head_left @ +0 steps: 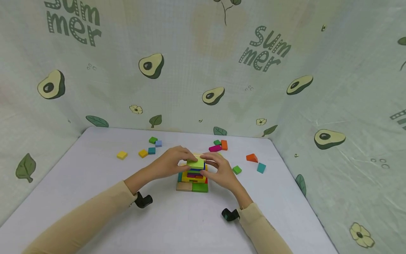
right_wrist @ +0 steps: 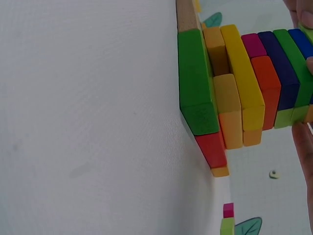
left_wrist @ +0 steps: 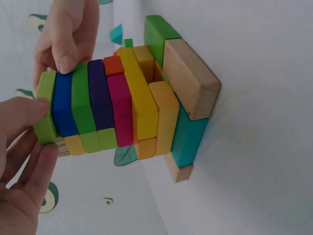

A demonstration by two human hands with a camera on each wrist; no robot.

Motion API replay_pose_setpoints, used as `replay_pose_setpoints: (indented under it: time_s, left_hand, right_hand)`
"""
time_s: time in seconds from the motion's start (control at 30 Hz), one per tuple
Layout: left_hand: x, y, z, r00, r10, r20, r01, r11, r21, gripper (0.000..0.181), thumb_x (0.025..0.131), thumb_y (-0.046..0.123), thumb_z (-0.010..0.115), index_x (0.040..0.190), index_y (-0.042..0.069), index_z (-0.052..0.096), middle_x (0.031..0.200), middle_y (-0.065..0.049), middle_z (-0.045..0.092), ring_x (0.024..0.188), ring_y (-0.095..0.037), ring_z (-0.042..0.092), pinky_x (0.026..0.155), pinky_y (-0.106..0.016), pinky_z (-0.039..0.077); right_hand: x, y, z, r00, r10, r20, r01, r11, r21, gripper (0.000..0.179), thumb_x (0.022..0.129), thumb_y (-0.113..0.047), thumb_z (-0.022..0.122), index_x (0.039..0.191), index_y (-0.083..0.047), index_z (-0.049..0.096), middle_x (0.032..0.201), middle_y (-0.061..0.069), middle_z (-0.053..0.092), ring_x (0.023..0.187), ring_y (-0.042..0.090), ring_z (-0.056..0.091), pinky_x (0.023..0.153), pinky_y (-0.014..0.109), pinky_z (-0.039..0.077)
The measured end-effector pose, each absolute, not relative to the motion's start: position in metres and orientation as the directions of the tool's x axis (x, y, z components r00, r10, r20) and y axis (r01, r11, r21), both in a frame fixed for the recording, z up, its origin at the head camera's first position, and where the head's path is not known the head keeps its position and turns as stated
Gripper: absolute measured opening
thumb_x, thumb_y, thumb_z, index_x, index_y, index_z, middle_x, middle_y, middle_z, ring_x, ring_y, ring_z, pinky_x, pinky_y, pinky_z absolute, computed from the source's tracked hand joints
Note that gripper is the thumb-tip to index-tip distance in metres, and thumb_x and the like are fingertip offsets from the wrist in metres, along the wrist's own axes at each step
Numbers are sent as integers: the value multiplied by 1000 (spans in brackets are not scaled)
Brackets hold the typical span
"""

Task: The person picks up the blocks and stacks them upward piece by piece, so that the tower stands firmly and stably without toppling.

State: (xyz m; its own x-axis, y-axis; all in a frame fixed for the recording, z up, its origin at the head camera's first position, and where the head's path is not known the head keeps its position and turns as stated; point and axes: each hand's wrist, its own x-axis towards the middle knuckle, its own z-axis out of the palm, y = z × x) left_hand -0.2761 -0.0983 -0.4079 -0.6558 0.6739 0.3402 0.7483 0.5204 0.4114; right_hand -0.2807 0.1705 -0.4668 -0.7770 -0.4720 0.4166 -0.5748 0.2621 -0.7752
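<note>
A tower of coloured wooden blocks [head_left: 193,176] stands on a base of flat blocks, among them a plain wood block [left_wrist: 188,73] and a green block [right_wrist: 195,78]. At its top my left hand [head_left: 173,162] pinches a lime-green block [left_wrist: 46,105] between thumb and fingers. This block lies flat against the blue block [left_wrist: 66,105] below it. My right hand [head_left: 223,173] grips the upper tower from the right, its thumb against the blue layer and other fingers on the far side. Part of the right hand is cut off in the right wrist view.
Loose blocks lie behind the tower: yellow [head_left: 122,155], teal [head_left: 152,151] and others at left, magenta [head_left: 215,148] and orange [head_left: 224,145] behind. At right are an orange wedge [head_left: 252,158], a teal block [head_left: 261,168] and a green block [head_left: 237,170]. A patterned curtain borders the white table [head_left: 177,225].
</note>
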Motion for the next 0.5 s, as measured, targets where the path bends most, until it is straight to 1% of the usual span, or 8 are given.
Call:
replay_pose_setpoints:
  time_s: [0.13, 0.27, 0.37, 0.43, 0.5]
  left_hand:
    - [-275, -98, -411, -668, 647, 367, 739, 521, 427, 35, 93, 19, 85, 127, 17, 78, 126, 2, 72, 118, -19, 65, 100, -37, 59]
    - [-276, -98, -414, -685, 619, 383, 722, 510, 467, 37, 92, 18, 86, 127, 14, 76, 130, -2, 70, 110, -19, 69, 95, -36, 61]
    - [-277, -99, -417, -700, 607, 377, 704, 498, 506, 39, 92, 20, 86, 129, 14, 75, 137, -7, 68, 106, -22, 72, 92, -39, 63]
    - [-278, -99, -419, -708, 602, 368, 693, 493, 526, 41, 93, 22, 85, 131, 14, 74, 141, -11, 66, 107, -23, 72, 91, -42, 64]
    - [-279, -100, -422, -717, 599, 356, 682, 498, 536, 43, 93, 25, 85, 134, 14, 72, 144, -12, 65, 107, -24, 72, 90, -43, 64]
  right_hand:
    - [-281, 171, -467, -770, -478, 423, -582, 255, -772, 54, 91, -1, 83, 141, -13, 64, 142, 3, 61, 136, 21, 57, 111, 48, 52]
    - [-281, 172, -466, -773, -476, 419, -580, 260, -772, 53, 92, -3, 83, 140, -14, 65, 142, 2, 61, 136, 20, 57, 111, 44, 52]
    - [-280, 171, -466, -770, -475, 425, -586, 265, -766, 52, 93, -4, 82, 141, -14, 64, 142, 4, 61, 136, 22, 57, 110, 43, 53]
    - [-279, 171, -466, -765, -476, 433, -594, 262, -761, 51, 93, -3, 81, 141, -11, 64, 142, 7, 61, 135, 26, 58, 109, 45, 53]
    - [-279, 171, -467, -763, -476, 438, -597, 260, -759, 51, 94, -2, 80, 142, -9, 63, 143, 9, 61, 136, 28, 58, 109, 47, 53]
